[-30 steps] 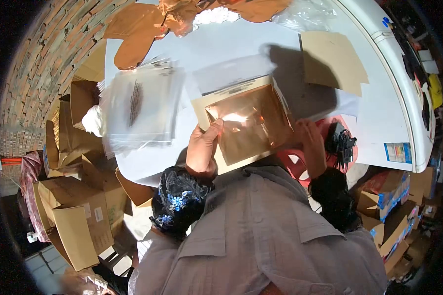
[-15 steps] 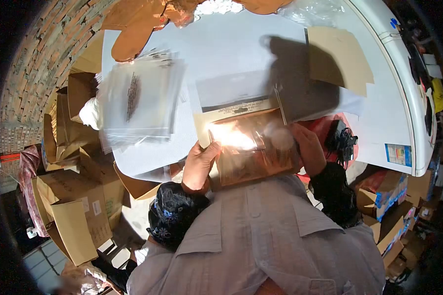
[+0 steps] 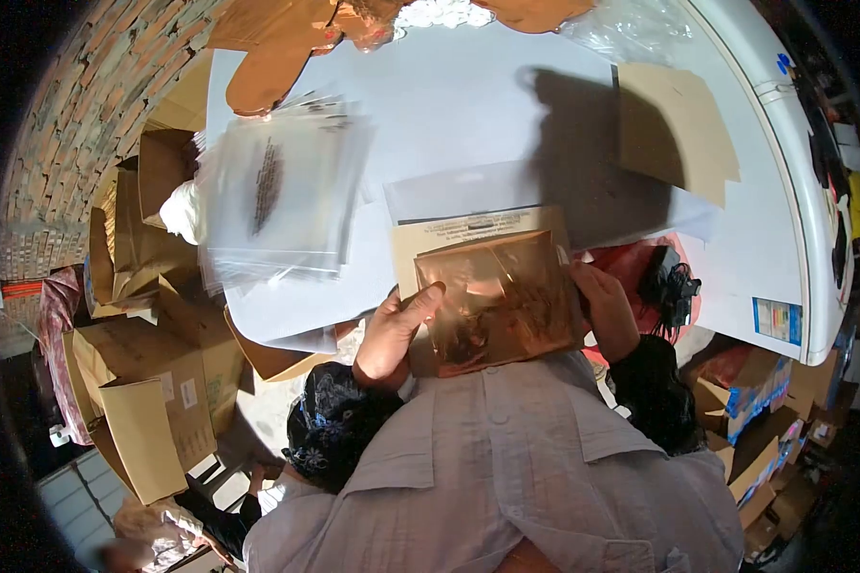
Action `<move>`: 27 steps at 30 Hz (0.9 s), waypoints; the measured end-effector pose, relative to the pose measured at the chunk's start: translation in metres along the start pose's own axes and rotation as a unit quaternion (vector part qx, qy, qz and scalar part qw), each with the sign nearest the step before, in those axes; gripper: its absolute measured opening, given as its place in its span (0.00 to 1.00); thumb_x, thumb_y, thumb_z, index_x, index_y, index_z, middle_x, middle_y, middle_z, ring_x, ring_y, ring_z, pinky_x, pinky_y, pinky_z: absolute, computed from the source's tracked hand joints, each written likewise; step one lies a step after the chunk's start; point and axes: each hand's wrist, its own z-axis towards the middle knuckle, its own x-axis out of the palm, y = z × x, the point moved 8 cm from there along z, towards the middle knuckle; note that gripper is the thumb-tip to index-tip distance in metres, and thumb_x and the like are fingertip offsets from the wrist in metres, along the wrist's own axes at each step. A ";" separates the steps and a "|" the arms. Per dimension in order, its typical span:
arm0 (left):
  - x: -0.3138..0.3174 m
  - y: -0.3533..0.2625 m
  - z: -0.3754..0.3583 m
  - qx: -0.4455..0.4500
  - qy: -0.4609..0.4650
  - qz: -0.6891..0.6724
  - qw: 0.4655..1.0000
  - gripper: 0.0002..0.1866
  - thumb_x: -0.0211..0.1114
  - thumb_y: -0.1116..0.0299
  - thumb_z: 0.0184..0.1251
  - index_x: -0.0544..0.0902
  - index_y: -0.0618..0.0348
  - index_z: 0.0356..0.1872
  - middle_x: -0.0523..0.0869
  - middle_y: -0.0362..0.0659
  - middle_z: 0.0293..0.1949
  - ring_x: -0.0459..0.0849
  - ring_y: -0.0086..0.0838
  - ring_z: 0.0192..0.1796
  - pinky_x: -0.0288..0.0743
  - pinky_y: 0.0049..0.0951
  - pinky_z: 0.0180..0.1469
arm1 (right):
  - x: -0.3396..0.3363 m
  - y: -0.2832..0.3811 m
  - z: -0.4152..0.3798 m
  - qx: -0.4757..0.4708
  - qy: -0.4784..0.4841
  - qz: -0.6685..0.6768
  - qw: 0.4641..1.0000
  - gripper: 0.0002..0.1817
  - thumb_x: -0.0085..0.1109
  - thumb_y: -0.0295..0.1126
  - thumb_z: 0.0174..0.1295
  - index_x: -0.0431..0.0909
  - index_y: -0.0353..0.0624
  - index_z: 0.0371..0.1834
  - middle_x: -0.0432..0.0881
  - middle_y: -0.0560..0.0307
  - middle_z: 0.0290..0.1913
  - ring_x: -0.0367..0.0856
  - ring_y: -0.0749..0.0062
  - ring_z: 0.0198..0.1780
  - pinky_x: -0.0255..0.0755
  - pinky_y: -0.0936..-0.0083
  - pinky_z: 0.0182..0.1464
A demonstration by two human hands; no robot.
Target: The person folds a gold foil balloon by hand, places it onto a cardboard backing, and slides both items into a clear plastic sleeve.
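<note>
Close to my body, both hands hold a clear plastic bag (image 3: 478, 224) with printed lines along its top. Inside it show a tan card-like sheet (image 3: 406, 250) and a shiny copper-brown flat piece (image 3: 506, 315). My left hand (image 3: 392, 334) grips the left edge, thumb on the front face. On the opposite edge, my right hand (image 3: 604, 306) has its fingers closed, partly hidden by the bag. A stack of clear printed bags (image 3: 296, 191) lies on the white table to the left. Just beyond the held bag, another clear sheet or bag (image 3: 449, 196) lies flat.
Cardboard pieces (image 3: 674, 129) lie at the table's right. A black adapter with cable (image 3: 674, 286) rests on red plastic (image 3: 621, 263) beside my right hand. Open cardboard boxes (image 3: 143, 372) stand at left, more boxes (image 3: 750, 392) at right. Another person (image 3: 153, 535) is at lower left.
The bright glare on the copper-brown piece has faded as the bag's tilt changed. The bag's printed top now shows more fully. Both hands keep hold at its sides.
</note>
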 end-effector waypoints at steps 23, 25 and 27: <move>0.020 -0.005 -0.030 -0.103 0.042 -0.217 0.970 0.37 0.41 0.38 0.82 0.56 0.54 0.79 0.68 0.50 0.74 0.70 0.41 0.74 0.64 0.44 0.75 | -0.027 -0.043 0.017 0.028 0.026 -0.058 0.998 0.25 0.46 0.49 0.80 0.82 0.36 0.47 0.85 0.57 0.42 0.81 0.77 0.43 0.74 0.72 0.48; 0.023 -0.013 -0.029 -0.079 0.018 -0.231 0.970 0.37 0.38 0.40 0.83 0.55 0.56 0.79 0.68 0.52 0.74 0.69 0.43 0.74 0.62 0.47 0.76 | -0.022 -0.039 0.018 0.049 0.020 -0.059 0.997 0.27 0.43 0.51 0.80 0.82 0.37 0.44 0.83 0.58 0.40 0.79 0.77 0.43 0.73 0.72 0.50; 0.023 -0.016 -0.025 -0.082 0.003 -0.209 0.974 0.36 0.38 0.40 0.83 0.54 0.56 0.79 0.67 0.51 0.75 0.69 0.43 0.74 0.63 0.46 0.76 | -0.011 -0.016 0.017 0.016 0.024 -0.100 0.995 0.27 0.43 0.52 0.80 0.83 0.37 0.45 0.83 0.58 0.41 0.79 0.77 0.44 0.73 0.72 0.51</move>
